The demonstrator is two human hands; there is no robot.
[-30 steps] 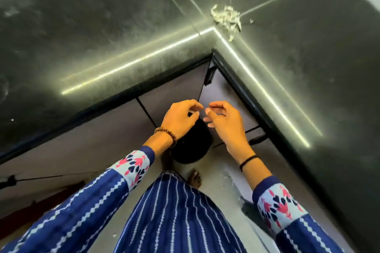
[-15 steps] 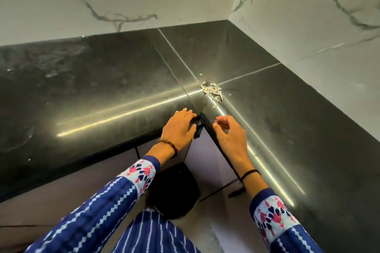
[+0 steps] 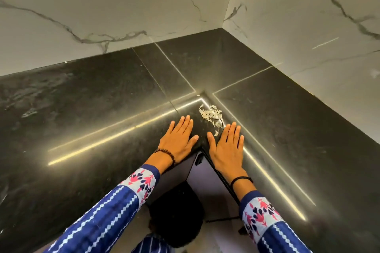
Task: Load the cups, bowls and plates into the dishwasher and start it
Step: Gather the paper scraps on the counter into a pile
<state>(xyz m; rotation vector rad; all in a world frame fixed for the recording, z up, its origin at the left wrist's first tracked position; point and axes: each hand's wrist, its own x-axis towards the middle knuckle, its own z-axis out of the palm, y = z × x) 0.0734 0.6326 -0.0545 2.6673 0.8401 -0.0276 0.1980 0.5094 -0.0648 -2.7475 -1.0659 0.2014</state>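
Note:
My left hand [image 3: 178, 139] lies flat, palm down, on the black stone countertop [image 3: 102, 109] at its inner corner, fingers straight. My right hand [image 3: 227, 146] lies flat the same way just to the right, on the other leg of the L-shaped counter. Both hands hold nothing. No cups, bowls, plates or dishwasher show in the head view.
A small heap of pale papery scraps [image 3: 212, 115] sits just beyond my fingertips at the corner. White marble walls [image 3: 123, 6] back the counter. Below the edge are grey cabinet doors [image 3: 205, 181] with a black handle [image 3: 199, 159], and a dark round object [image 3: 176, 215] near the floor.
Both hands rose from below the counter edge near the cabinet handle and now rest flat on the countertop. The view tilted upward, showing the walls.

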